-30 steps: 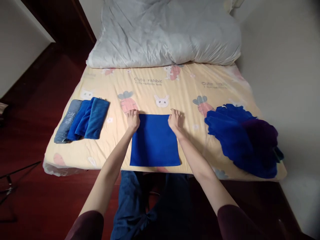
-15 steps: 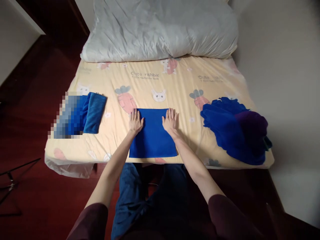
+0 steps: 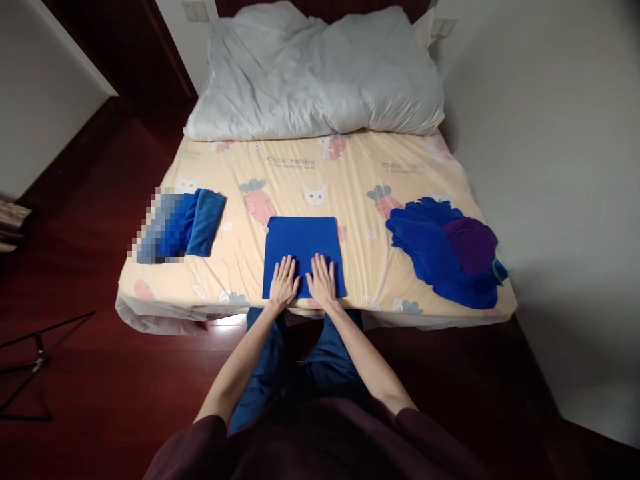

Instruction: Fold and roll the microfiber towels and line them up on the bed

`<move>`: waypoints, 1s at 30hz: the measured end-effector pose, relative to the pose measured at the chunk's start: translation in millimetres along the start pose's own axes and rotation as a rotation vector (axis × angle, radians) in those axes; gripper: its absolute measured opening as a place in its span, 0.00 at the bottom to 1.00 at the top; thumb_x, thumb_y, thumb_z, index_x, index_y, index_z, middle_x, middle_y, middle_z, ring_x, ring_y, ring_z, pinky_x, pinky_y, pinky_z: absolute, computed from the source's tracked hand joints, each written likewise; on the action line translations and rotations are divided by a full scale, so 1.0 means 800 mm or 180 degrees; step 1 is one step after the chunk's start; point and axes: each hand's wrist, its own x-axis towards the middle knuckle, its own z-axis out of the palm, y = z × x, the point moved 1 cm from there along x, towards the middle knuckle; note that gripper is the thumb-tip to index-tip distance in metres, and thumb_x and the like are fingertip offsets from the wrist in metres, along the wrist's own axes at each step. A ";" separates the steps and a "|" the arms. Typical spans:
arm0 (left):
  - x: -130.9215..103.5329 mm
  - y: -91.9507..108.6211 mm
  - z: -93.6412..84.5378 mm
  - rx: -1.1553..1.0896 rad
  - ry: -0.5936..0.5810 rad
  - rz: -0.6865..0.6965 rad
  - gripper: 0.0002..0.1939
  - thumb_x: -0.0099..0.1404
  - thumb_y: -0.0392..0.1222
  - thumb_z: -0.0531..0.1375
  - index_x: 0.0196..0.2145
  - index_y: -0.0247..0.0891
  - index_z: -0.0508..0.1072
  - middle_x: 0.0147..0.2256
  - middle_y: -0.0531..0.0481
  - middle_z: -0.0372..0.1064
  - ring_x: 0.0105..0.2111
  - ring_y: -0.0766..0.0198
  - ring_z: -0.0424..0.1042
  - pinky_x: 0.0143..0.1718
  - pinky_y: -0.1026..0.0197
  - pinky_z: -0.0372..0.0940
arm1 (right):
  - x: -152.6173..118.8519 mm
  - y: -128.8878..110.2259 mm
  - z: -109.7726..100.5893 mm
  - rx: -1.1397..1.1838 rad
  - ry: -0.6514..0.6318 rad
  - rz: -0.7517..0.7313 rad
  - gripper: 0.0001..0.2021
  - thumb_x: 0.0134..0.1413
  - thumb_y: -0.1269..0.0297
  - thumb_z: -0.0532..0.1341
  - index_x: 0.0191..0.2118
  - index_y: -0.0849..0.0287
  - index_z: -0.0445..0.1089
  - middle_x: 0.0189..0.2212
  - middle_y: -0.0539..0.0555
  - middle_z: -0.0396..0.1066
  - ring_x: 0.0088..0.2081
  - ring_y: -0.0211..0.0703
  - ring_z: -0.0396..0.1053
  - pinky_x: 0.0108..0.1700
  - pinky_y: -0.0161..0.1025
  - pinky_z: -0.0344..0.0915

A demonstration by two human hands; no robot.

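Note:
A blue towel lies flat as a near-square at the front edge of the bed, with a small pale tag at its left side. My left hand rests palm down on its lower left part, fingers stretched out. On the lower right part lies my right hand, also flat with the fingers spread. Neither hand grips the cloth. To the left sits a folded blue towel beside other blue cloth that is partly pixelated. A loose heap of blue cloths lies to the right, with a purple cloth on it.
The yellow bed sheet has a rabbit and carrot print. A bulky grey-white quilt covers the far end. A wall rises at the right. Thin black stand legs are on the red-brown floor at the left.
Both hands have slid from the towel's far side corners toward me, onto its near part, and closer together. The camera view has shifted, showing more of the far end of the bed.

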 end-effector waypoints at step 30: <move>-0.099 -0.058 -0.072 -0.1645 0.0370 -0.2200 0.11 0.62 0.39 0.66 0.43 0.36 0.75 0.38 0.40 0.80 0.39 0.55 0.81 0.43 0.57 0.73 | -0.093 0.086 -0.042 0.1823 0.0535 0.1972 0.05 0.47 0.65 0.68 0.24 0.54 0.74 0.29 0.54 0.81 0.38 0.49 0.80 0.43 0.40 0.74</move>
